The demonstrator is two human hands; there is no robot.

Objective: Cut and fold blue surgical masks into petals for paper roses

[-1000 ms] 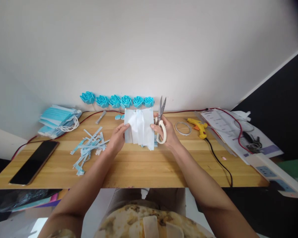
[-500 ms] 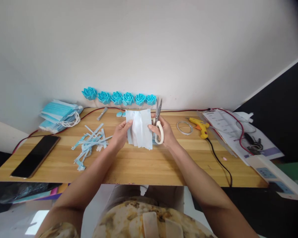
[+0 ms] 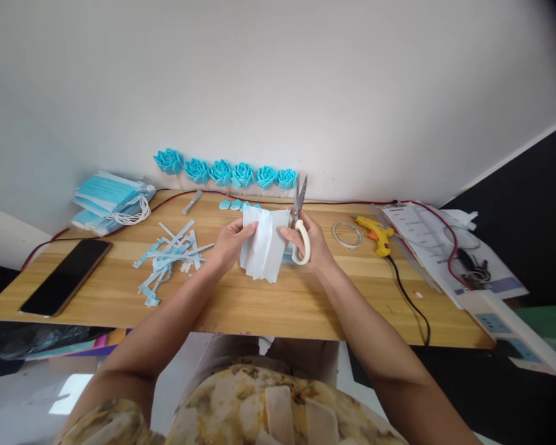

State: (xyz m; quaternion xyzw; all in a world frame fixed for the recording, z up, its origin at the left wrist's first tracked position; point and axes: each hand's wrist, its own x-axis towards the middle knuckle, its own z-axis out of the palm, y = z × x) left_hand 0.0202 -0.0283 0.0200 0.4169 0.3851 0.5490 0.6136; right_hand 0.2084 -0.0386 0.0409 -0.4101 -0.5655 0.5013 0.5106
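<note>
Left hand (image 3: 231, 243) and right hand (image 3: 317, 246) pinch a sheet (image 3: 265, 253) between them; the right's parted scissors (image 3: 298, 213) could nick it if tilted.

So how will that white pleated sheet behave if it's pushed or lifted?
The pleated sheet is probably floppy: its lower edge is uneven and creases run through it. It looks thin, so likely light. With the left hand and right hand at its sides, an inward push would probably fold it along those creases.
</note>
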